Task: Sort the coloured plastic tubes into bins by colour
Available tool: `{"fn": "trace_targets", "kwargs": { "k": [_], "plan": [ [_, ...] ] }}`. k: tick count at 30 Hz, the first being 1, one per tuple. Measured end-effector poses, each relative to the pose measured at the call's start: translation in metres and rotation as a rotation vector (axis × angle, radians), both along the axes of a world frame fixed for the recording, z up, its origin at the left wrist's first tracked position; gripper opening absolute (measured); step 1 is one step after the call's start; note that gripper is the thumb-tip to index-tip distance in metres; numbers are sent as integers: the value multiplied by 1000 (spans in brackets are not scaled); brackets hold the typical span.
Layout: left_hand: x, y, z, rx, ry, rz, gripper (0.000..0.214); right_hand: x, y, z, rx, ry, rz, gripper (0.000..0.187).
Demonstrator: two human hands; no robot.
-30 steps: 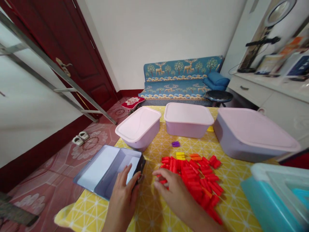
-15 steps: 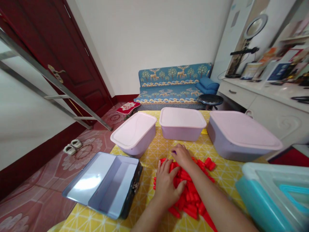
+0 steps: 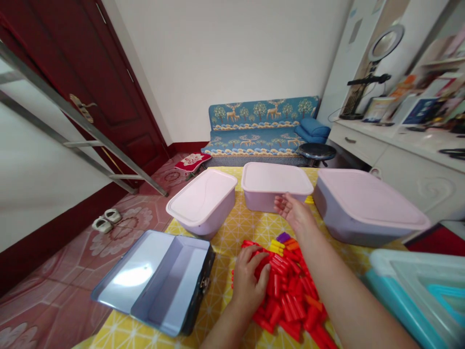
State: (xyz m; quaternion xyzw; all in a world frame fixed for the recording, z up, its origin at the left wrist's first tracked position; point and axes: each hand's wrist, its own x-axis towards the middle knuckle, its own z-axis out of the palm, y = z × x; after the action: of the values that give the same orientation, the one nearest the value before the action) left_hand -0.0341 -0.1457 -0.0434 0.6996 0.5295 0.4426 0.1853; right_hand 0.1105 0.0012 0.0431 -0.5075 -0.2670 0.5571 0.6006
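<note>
A heap of red plastic toy pieces (image 3: 290, 303) lies on the yellow patterned tablecloth (image 3: 221, 295). My left hand (image 3: 249, 278) rests on the heap's left side, fingers slightly bent and thumb apart, with no grip on a piece visible. Above the far side of the heap, my right hand (image 3: 296, 213) is raised, fingers loosely spread and nothing seen in them. It overlaps the front of the middle lilac box (image 3: 261, 201) in view. At the heap's back edge are yellow pieces (image 3: 276, 247), a purple piece (image 3: 283, 237) and some orange ones (image 3: 292, 245).
An open metal case (image 3: 170, 281) sits at the left table edge. Lidded lilac boxes stand at the back left (image 3: 203, 198) and back right (image 3: 366, 208). A turquoise container (image 3: 403, 300) is at the near right. Beyond are a sofa (image 3: 254, 128), ladder (image 3: 90, 128) and cabinet (image 3: 392, 160).
My right hand has lifted off the heap and moved away and to the right, uncovering the yellow and purple pieces. My left hand stays on the heap, shifted slightly.
</note>
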Motion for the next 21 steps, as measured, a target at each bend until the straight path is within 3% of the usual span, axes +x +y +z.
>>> {"fn": "trace_targets", "kwargs": {
  "k": [6,11,21],
  "plan": [
    [0,0,0,6,-29,-14,24,-10,17,1,-44,143,-188,22],
    [0,0,-2,31,-36,-28,26,-15,23,14,-31,154,-339,14],
    [-1,1,-5,12,-14,-1,27,0,34,26,32,163,-187,8]
  ]
}}
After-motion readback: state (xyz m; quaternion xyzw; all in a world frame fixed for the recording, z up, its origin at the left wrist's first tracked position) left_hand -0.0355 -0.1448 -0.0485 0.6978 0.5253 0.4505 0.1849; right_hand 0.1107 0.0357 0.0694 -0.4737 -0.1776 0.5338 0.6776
